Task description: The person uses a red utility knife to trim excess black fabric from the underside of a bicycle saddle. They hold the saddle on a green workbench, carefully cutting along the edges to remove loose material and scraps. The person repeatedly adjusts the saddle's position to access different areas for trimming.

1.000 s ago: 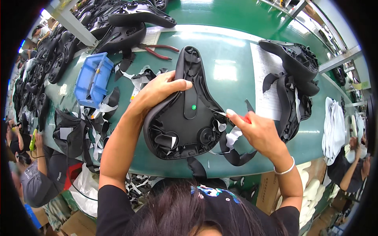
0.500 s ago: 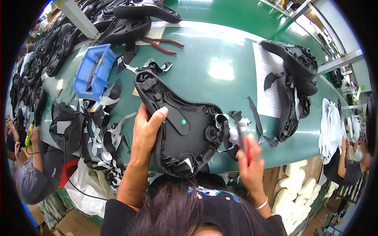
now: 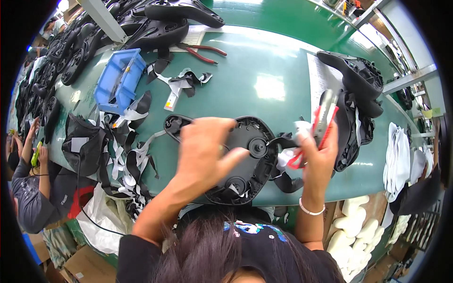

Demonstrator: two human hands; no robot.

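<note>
Swung round since half a second ago, the black saddle points its nose more to the left, the left hand has come across its top, and the right hand has lifted the red-handled cutters. On the left, thumb and fingers are spread; they blur, so I can't tell whether they touch. The right fingers are wrapped round the cutters, tips upward.

From where I stand the lettering is too small to read: a printed sheet partly under the stacked saddles, a white label with an orange mark beside scraps, a pale patch on a black bag.

The saddle lies underside up at the near table edge. Beyond it, open green tabletop runs between the blue bin and the sheet.
</note>
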